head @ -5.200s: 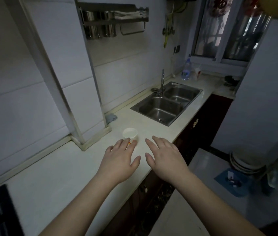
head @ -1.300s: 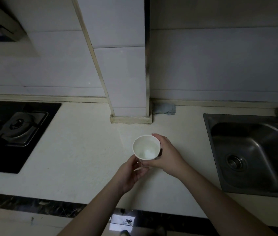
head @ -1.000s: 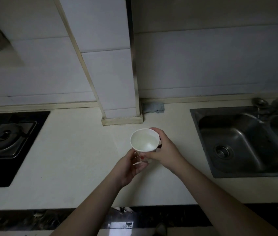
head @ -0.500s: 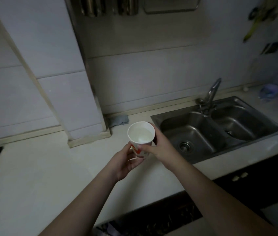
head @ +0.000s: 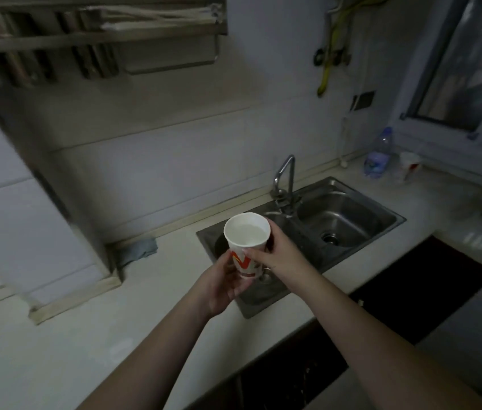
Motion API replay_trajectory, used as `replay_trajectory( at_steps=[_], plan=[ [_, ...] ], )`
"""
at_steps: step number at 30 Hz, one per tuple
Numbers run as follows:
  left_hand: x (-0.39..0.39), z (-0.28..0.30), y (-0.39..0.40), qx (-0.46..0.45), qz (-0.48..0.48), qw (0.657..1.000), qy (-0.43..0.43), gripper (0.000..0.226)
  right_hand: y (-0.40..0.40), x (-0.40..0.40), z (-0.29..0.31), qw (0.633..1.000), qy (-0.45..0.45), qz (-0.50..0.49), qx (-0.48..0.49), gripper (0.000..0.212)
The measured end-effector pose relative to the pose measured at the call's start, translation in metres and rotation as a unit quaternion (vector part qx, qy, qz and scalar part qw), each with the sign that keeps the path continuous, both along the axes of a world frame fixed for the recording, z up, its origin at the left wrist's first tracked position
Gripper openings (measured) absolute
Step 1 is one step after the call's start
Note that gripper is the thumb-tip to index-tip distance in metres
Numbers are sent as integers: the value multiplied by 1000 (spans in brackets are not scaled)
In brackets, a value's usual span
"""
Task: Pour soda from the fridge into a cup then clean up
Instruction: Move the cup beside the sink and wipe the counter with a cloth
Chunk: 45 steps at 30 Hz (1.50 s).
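We see a white paper cup (head: 247,242) with red and yellow print, upright and seemingly empty inside, raised above the sink's (head: 349,216) near basin.

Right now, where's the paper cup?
The paper cup is mid-frame in the head view, held upright by the left hand and right hand over the sink's left basin.

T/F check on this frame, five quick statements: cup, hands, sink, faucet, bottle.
1. Both hands hold the cup. True: left hand, right hand.
2. The cup stands on the counter. False: it is held up in front of the sink.
3. The cup is upright. True.
4. The faucet is running. False: no water shows.
5. A plastic bottle sits in the sink. False: it stands on the counter by the window.
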<state>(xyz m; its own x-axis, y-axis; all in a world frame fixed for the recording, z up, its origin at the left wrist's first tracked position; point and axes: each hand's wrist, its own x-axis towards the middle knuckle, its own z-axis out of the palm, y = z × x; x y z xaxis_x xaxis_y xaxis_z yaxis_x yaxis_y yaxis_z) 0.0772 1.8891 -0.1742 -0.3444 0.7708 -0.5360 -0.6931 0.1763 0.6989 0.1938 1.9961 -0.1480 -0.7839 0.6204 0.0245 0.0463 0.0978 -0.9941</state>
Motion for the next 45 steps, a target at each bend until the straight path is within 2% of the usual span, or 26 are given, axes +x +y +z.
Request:
replay_trajectory(
  at_steps=[5,13,22,27,32,38,45],
  plan=[
    [42,5,73,3,-33,999,15,51,64,53,9,999,15,-26,16,69],
    [116,22,172,3,-103,994,42,43,156,130,9,996,16,-88,32,72],
    [170,31,266,16,-153,987,43,39,241,189,16,990,21,-142,5,76],
    [183,30,312,18,-160,987,26,36,281,203,19,989,6,-147,12,70],
    [182,20,356,24,-169,985,16,35,323,204,5,986,3,-167,6,74],
    [165,8,406,-6,-208,978,11,44,370,195,-7,984,-3,-177,-3,67],
    [154,-17,464,-41,-215,976,-23,42,410,185,-26,974,0,-227,1,64]
  ],
)
